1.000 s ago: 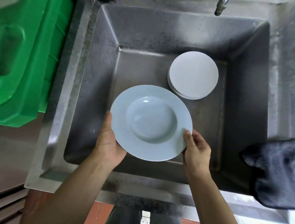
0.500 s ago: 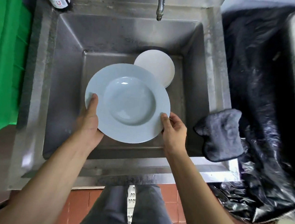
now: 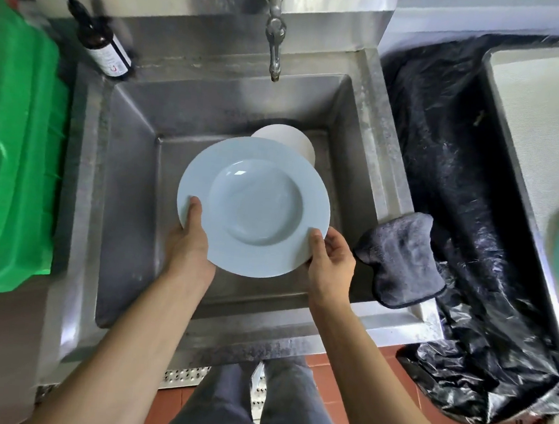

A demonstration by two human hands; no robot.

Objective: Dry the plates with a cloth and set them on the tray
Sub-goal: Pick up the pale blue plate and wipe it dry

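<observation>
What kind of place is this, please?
Probably a commercial kitchen's dishwashing area: a deep stainless steel sink with a metal tap, a green plastic crate, and a black-bagged bin beside it.

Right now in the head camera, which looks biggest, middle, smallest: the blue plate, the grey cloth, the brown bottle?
1. Blue plate, though it is held up nearer the camera.
2. Grey cloth.
3. Brown bottle, farther back, so perhaps bigger than it looks.

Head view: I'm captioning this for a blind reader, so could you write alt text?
Two hands, left hand and right hand, hold a pale blue plate by its rim over a steel sink. More plates lie in the basin, and a dark cloth hangs over the sink's right edge.
</observation>
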